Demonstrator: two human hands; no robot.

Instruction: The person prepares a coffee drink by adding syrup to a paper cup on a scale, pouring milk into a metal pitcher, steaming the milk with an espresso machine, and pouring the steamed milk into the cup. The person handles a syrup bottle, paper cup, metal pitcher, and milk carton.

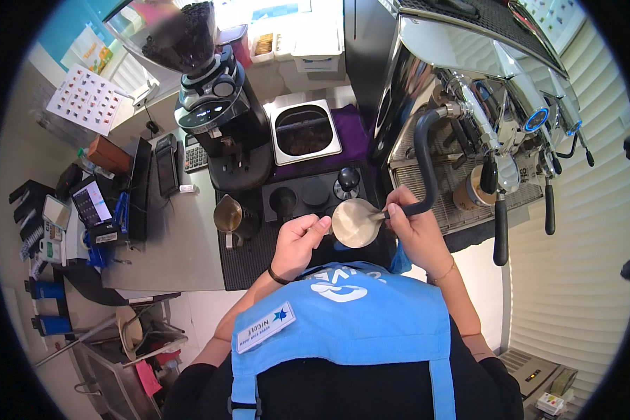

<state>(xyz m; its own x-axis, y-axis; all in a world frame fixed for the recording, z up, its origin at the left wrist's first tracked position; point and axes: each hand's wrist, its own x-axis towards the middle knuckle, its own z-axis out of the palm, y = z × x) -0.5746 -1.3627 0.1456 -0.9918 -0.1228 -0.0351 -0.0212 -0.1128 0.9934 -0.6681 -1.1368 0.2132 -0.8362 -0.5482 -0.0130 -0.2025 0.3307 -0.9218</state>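
Observation:
A milk pitcher (355, 223) with pale, frothy milk inside is held in front of my chest. My left hand (300, 239) is closed at the pitcher's left side, where its handle is mostly hidden by the fingers. The steam wand (425, 152) of the espresso machine curves down with its tip at the milk. With my right hand (412, 226) I grip the wand's black lower part, close to the pitcher's right rim. Behind the pitcher stands a black-handled coffee tamper (349, 180). A second metal pitcher (228, 214) rests on the black mat to the left.
The espresso machine (451, 42) fills the right side, its portafilter handles (500, 231) sticking out and a cup (472, 191) on its drip tray. A coffee grinder (226, 121) stands at the back left. Near it is a metal-framed knock box (305, 131). Payment devices stand on the left counter.

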